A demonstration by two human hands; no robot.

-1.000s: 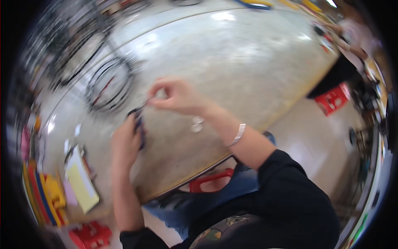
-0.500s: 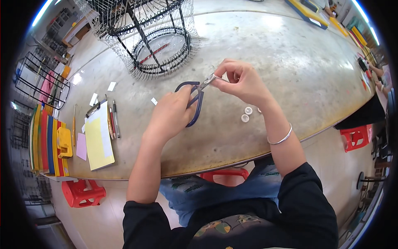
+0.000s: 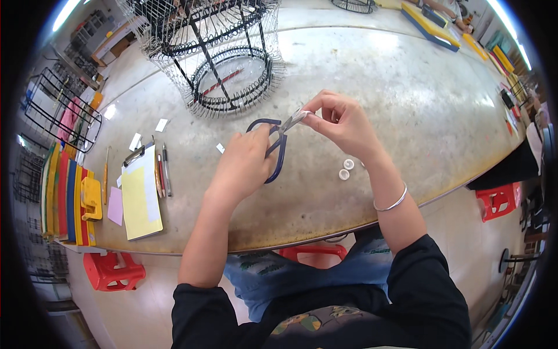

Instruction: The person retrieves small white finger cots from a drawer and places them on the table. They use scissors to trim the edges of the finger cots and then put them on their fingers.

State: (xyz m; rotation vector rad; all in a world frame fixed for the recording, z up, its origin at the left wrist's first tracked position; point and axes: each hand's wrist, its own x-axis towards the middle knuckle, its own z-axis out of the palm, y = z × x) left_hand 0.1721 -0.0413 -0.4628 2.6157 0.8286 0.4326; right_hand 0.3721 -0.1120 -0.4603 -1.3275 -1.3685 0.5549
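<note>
My left hand (image 3: 241, 163) is wrapped round the dark blue handles of a pair of scissors (image 3: 281, 154). The metal blades point away to the right, up to the fingertips of my right hand (image 3: 344, 125). My right hand pinches a small white piece (image 3: 305, 114) at the blade tips; its exact kind is too small to make out. On the table below my right hand lie small round white pieces, one a white disc (image 3: 344, 174) beside another white ring-like piece (image 3: 349, 164). A further one is mostly hidden by my right wrist.
A black wire rack (image 3: 232, 81) with many thin metal prongs stands at the far left. Left of my arm lie a clipboard with yellow paper (image 3: 139, 198), pens (image 3: 165, 168), a purple slip (image 3: 115, 206) and white scraps (image 3: 161, 124). Coloured boards (image 3: 71, 200) stand at the left edge.
The whole view has shifted slightly. The blades now show more plainly beside the white piece, and my right fingers have moved slightly with it. Both hands keep their holds.
</note>
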